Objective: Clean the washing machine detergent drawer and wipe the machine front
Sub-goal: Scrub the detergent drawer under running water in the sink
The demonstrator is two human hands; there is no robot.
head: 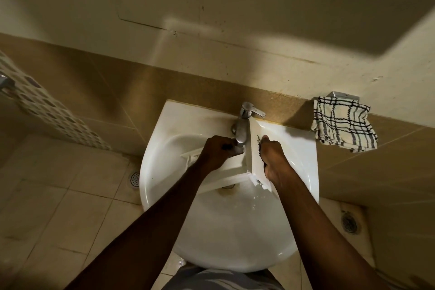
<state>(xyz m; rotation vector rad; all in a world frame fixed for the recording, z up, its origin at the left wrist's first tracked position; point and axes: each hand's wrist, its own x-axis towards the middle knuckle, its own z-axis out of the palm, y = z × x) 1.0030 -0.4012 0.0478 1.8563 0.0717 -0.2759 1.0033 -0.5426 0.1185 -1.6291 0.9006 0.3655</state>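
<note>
One white detergent drawer (254, 163), one basin (235, 245), one chrome tap (242, 127), one checked cloth (343, 125). Two hands: left hand (219, 151), right hand (274, 159). Two floor drains (135, 179), (349, 222).

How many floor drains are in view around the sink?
2: left floor drain on the floor left of the sink, right floor drain right of it. The sink may hide others.

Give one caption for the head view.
Right hand holds the detergent drawer in the sink under the tap; left hand on it.
</note>
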